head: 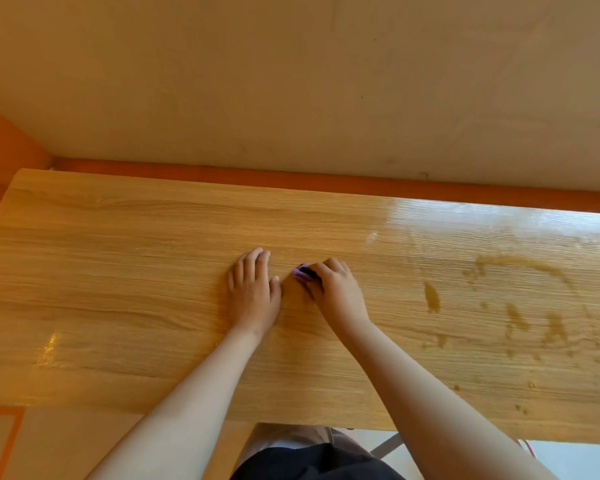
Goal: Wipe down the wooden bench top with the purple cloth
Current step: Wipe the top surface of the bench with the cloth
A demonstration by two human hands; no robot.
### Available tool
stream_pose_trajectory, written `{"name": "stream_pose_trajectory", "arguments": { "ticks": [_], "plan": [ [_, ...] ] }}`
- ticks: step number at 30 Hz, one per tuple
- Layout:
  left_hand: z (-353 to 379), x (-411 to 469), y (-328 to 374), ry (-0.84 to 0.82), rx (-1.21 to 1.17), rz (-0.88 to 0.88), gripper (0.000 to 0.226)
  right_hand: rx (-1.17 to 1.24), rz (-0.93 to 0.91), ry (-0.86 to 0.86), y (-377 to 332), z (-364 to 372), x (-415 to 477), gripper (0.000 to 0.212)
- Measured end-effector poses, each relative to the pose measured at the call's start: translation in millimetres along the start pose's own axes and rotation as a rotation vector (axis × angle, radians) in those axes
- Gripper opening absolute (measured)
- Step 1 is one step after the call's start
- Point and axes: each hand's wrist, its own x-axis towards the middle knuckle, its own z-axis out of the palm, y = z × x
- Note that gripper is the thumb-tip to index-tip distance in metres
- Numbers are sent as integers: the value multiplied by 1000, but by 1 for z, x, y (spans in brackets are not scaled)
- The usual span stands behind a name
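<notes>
Purple cloth (302,272), soft and limp, is bunched in the curled fingers of my right hand (336,289) at the centre of the frame, on the wooden tabletop (118,271). It is best kept wadded under the palm, I judge. My left hand (252,292) lies flat beside it, holding nothing.
</notes>
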Motion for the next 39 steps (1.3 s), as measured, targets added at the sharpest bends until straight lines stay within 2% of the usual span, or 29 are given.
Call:
{"name": "stream_pose_trajectory", "arguments": {
  "ticks": [3,10,13,15,21,24,27,30,34,36,39],
  "plan": [
    [0,1,0,29,-16,1,45,63,35,49,19,-19,19,31],
    [1,1,3,58,-65,-6,49,94,393,283,118,-86,35,24],
    [2,3,2,54,-65,-7,50,42,484,323,128,-86,33,24],
    [2,1,0,44,-62,-15,51,19,453,308,110,-71,34,23],
    [3,4,-1,-4,-28,-35,52,53,119,127,14,-10,66,31],
    [4,4,-2,-23,-24,-46,51,56,63,121,14,-11,80,32],
    [3,5,-1,-31,-23,-46,52,102,118,188,45,-33,85,29],
    [4,5,-1,-20,-38,-44,52,90,300,302,95,-63,88,24],
    [4,5,0,-18,-41,-49,52,14,469,358,133,-85,79,24],
    [2,5,1,-26,-35,-52,52,-7,461,357,123,-77,79,23],
    [0,5,2,-38,-20,-55,52,41,301,287,82,-52,86,24]
  ]
}}
